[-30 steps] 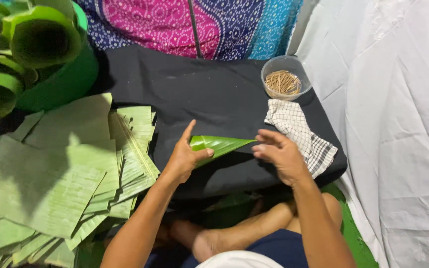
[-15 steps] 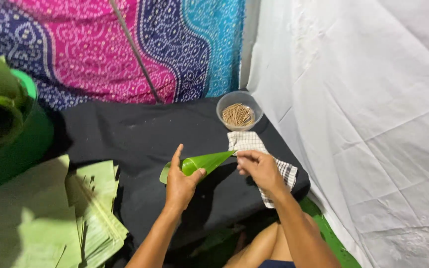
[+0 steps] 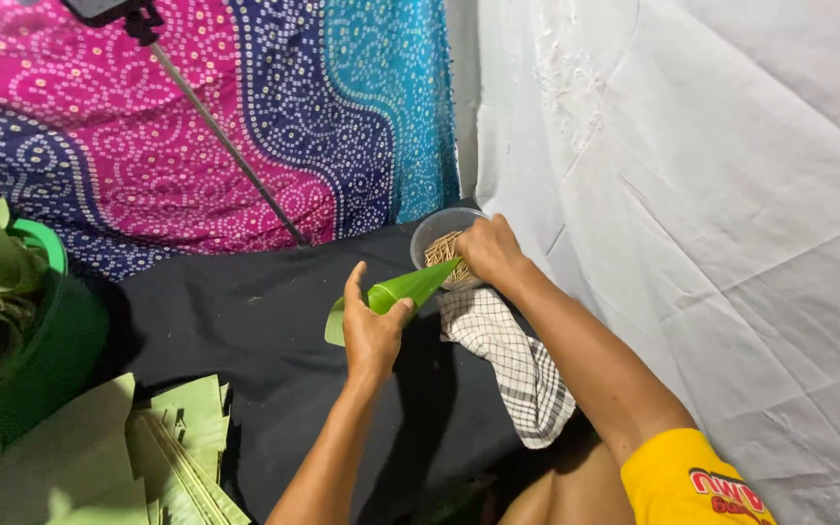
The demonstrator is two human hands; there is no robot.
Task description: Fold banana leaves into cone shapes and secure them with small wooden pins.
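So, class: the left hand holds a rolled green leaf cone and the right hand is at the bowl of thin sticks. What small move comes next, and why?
Probably pinch one stick from the clear round bowl: the right hand is already in it, while the left hand grips the unpinned rolled green leaf cone.

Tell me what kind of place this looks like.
Probably a makeshift home workspace for leaf wrapping, set on the floor. A black cloth serves as the work surface, a patterned fabric and a white sheet hang as walls, and cut banana leaves lie stacked nearby.
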